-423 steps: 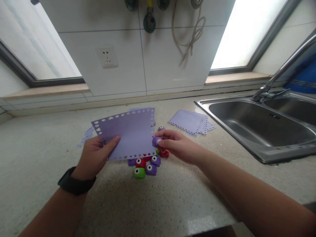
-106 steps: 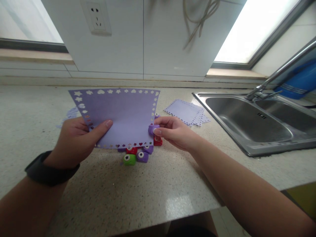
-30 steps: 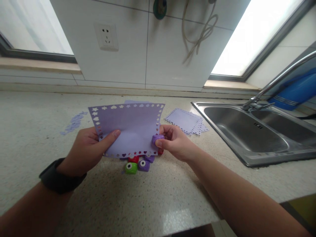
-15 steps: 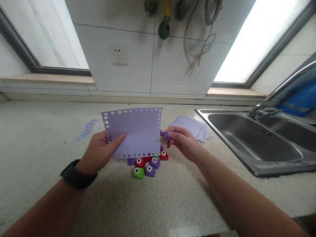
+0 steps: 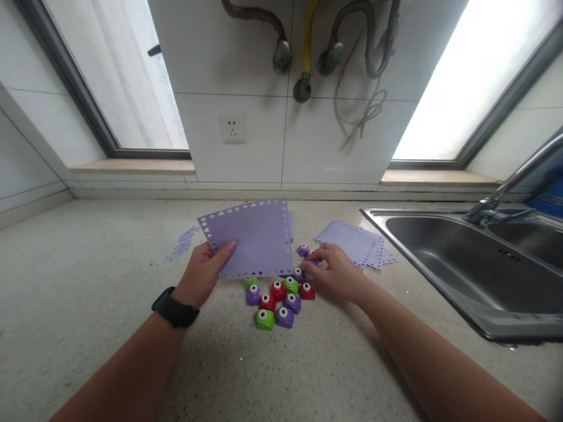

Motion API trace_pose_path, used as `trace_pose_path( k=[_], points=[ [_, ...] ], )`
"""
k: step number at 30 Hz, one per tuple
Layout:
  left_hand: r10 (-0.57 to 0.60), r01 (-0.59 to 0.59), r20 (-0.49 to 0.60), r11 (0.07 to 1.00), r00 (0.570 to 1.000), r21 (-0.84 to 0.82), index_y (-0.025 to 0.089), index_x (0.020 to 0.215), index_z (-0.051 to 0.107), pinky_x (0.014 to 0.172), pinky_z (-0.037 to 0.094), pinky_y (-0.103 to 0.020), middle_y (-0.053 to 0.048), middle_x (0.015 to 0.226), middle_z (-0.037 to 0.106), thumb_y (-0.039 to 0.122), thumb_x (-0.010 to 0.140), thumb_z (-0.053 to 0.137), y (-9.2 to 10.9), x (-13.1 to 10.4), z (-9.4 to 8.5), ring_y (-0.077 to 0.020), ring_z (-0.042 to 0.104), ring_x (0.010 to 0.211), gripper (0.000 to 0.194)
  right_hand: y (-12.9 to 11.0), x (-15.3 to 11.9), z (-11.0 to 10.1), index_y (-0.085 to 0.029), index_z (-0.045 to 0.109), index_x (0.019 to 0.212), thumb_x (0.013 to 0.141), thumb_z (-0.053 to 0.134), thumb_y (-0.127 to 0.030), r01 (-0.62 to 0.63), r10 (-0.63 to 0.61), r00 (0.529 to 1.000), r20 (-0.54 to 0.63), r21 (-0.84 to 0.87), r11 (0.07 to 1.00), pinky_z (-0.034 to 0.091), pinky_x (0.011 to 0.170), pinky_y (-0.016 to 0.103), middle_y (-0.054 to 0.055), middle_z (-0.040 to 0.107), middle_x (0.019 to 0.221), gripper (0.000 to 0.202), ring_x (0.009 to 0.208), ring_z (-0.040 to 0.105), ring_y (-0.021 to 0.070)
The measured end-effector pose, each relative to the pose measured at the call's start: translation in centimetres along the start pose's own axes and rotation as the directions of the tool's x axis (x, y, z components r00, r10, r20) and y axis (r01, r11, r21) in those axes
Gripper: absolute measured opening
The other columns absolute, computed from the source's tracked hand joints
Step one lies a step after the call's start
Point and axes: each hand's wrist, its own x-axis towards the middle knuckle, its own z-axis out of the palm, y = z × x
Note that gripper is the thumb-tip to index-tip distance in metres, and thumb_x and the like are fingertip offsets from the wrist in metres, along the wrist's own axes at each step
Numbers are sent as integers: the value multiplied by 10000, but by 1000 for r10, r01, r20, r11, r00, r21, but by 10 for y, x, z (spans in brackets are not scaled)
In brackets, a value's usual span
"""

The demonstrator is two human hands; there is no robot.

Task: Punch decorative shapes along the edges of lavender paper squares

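Observation:
My left hand (image 5: pixel 206 274) is closed on the left edge of a purple paper sheet (image 5: pixel 255 240), its thumb on top. The sheet is tilted up, with small cut-out shapes along its borders. My right hand (image 5: pixel 332 269) has its fingers pinched round a purple paper punch (image 5: pixel 312 263), mostly hidden by the fingers, low over the counter. Below the sheet stand several more punches, among them a green punch (image 5: pixel 265 320), a red punch (image 5: pixel 307 291) and a purple punch (image 5: pixel 284 317). Part of the group is hidden behind the sheet.
Several purple sheets with punched borders (image 5: pixel 347 239) lie fanned near the steel sink (image 5: pixel 440 258). Purple paper bits (image 5: pixel 182 243) are scattered on the speckled counter (image 5: pixel 211 363) at left. Another purple sheet (image 5: pixel 290 223) shows behind the held one. A tap (image 5: pixel 488 205) rises behind the sink.
My right hand has lowered the purple punch toward the other punches. The held sheet has tilted and shifted, uncovering more punches. The camera view has also shifted.

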Motion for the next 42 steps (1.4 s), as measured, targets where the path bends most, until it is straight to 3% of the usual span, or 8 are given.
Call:
trace_pose_path(
  k=[9, 14, 21, 24, 27, 33, 37, 42],
  points=[
    [6, -8, -15, 996, 1000, -88, 193, 1107, 810, 841, 645, -389, -62, 1027, 850, 457, 782, 881, -7, 5, 0, -278, 800, 929, 424, -2, -1, -1, -239, 838, 840, 979, 606, -434, 7, 4, 996, 88, -128, 992, 416, 668, 394, 109, 762, 774, 334, 719, 640, 245],
    [-10, 8, -15, 995, 1000, -99, 197, 1075, 822, 816, 649, -384, -55, 996, 853, 449, 776, 886, -5, 6, 1, -271, 804, 899, 396, -1, -3, 0, -253, 839, 1005, 973, 628, -438, -69, 76, 995, 61, -95, 993, 444, 689, 393, 126, 813, 916, 283, 787, 705, 271],
    [-30, 28, -30, 996, 999, -83, 181, 1020, 826, 764, 658, -387, -68, 931, 852, 474, 725, 922, -4, 4, 1, -284, 807, 848, 427, -4, -2, -2, -247, 809, 975, 984, 613, -446, -111, 114, 993, 17, -110, 988, 419, 664, 372, 113, 798, 872, 280, 766, 692, 265],
    [-41, 40, -18, 997, 999, -71, 180, 1006, 822, 743, 661, -389, -67, 920, 851, 478, 727, 920, -4, 2, 1, -284, 807, 822, 420, -8, -2, -5, -218, 792, 960, 985, 603, -438, -110, 110, 993, -45, -1, 994, 407, 656, 363, 93, 778, 817, 291, 717, 653, 231],
    [-58, 58, 2, 997, 998, -54, 185, 985, 820, 718, 662, -381, -60, 893, 849, 471, 728, 917, -4, 0, 3, -277, 805, 790, 396, -13, -4, -5, -206, 775, 944, 982, 609, -456, -62, 84, 993, -78, 249, 967, 437, 677, 349, 59, 752, 797, 302, 717, 636, 201],
    [-113, 113, 51, 994, 992, 2, 167, 891, 821, 631, 643, -346, -67, 788, 831, 484, 689, 937, -1, -4, 7, -251, 771, 646, 394, -30, -9, -2, -191, 752, 943, 938, 666, -518, -115, 75, 993, 88, 726, 678, 458, 631, 311, 35, 704, 747, 338, 639, 580, 149],
    [-154, 149, 111, 988, 982, 46, 168, 875, 817, 565, 612, -309, -64, 733, 811, 483, 707, 928, -1, -6, 6, -226, 737, 595, 373, -38, -12, -1, -193, 686, 785, 941, 650, -560, -121, 16, 991, 134, 828, 548, 403, 581, 287, 10, 634, 674, 401, 589, 505, 122],
    [-221, 210, 179, 974, 959, 80, 185, 856, 800, 561, 597, -281, -29, 726, 796, 480, 718, 923, -2, -7, 1, -190, 710, 589, 348, -40, -12, 0, -199, 651, 709, 926, 669, -543, -91, 0, 994, 108, 833, 546, 366, 562, 289, 3, 602, 646, 407, 584, 468, 120]
  ],
)
